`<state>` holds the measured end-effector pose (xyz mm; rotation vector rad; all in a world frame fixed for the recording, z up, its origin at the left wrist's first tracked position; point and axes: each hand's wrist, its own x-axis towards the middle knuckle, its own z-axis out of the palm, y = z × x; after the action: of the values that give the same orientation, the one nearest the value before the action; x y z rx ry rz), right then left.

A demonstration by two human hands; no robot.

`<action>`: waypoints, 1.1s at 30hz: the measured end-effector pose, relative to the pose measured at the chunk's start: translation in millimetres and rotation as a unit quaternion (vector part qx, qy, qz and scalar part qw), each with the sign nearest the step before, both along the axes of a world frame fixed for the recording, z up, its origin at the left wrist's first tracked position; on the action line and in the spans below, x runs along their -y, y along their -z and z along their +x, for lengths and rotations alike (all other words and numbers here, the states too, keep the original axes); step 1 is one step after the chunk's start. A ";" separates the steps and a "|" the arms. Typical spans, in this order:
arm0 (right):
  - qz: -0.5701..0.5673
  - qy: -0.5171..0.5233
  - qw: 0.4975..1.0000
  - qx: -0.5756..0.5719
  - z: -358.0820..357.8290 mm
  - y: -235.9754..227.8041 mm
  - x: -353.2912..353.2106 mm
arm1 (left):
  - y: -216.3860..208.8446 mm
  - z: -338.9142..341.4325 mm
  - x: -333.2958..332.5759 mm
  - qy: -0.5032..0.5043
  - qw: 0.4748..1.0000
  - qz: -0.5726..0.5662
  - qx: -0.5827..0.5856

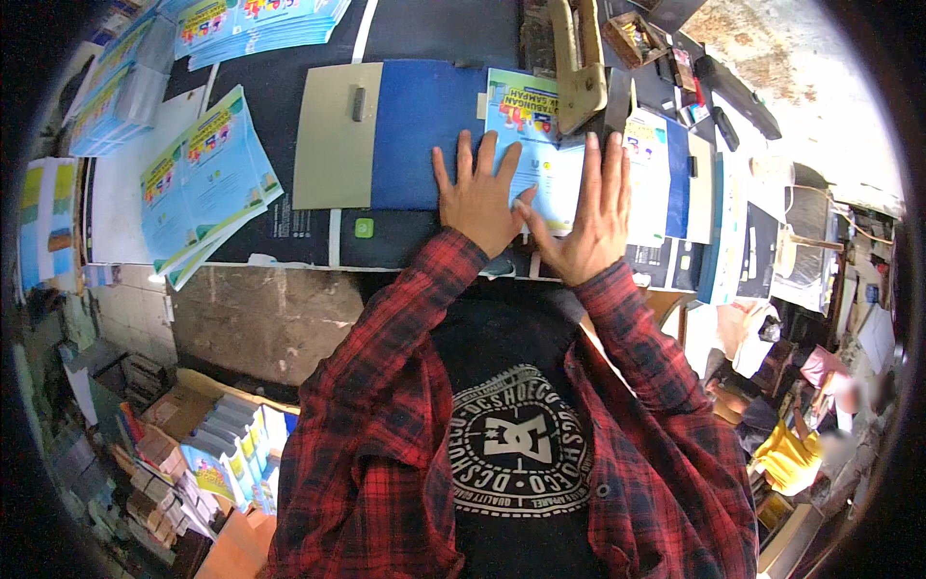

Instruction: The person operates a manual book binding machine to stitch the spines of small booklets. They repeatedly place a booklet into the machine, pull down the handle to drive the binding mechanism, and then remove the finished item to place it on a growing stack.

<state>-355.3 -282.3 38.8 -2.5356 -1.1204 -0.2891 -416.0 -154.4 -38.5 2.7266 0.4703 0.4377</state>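
Observation:
A light-blue printed booklet (pixel 526 101) with a colourful cover lies in front of me, under the worn cream metal arm of a bench machine (pixel 577 77). My left hand (pixel 479 188) rests flat with fingers spread, across the booklet's left edge and a dark blue board (pixel 415 125). Flat on the booklet's right part is my right hand (pixel 593 217), its fingers stretched out and their tips close to the machine's base. The two thumbs nearly meet over the booklet's lower edge. The machine's working point is hidden.
Fanned booklets (pixel 207 183) lie at left, and a tall stack (pixel 260 24) stands behind them. A beige board (pixel 333 145) with a small metal handle adjoins the blue one. A wooden box (pixel 632 41) sits at the back right. A person in yellow (pixel 786 458) is at the lower right.

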 end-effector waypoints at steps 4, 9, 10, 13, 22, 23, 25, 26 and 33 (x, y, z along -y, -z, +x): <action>0.067 -0.073 0.987 -0.123 11.0 -40.9 5.0 | 8.4 -0.9 -4.4 -0.014 1.000 0.007 0.020; 0.302 -0.011 0.792 -0.530 91.8 -106.9 25.0 | 2.7 2.0 -5.0 -0.020 0.999 0.021 0.018; 0.259 0.062 0.848 -0.458 102.1 -98.0 25.8 | 3.3 2.5 -6.3 -0.046 0.998 -0.006 0.044; -0.033 0.070 0.993 -0.094 169.6 27.7 114.5 | -9.8 7.6 -9.5 -0.125 0.991 -0.014 0.050; 0.032 0.110 0.985 -0.131 107.6 99.9 125.4 | 25.9 10.3 -80.8 -0.133 0.650 -0.738 0.124; 0.035 0.107 0.979 -0.169 98.7 103.4 114.1 | 10.8 -0.2 -89.8 -0.142 0.660 -0.732 0.092; 0.059 0.091 0.979 -0.172 82.9 132.7 84.1 | -3.1 -12.9 -116.6 -0.146 0.677 -0.721 0.038; 0.053 0.078 0.982 -0.163 73.7 132.1 65.4 | -16.3 -17.4 -123.6 -0.215 0.665 -0.714 0.038; 0.043 0.035 0.983 -0.175 52.2 112.2 26.0 | 3.0 -35.0 -171.8 -0.202 0.684 -0.701 -0.012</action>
<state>-303.0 -308.4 -73.5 -2.4280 -0.8641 0.0892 -450.9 17.4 -41.4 1.1023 0.9101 0.0257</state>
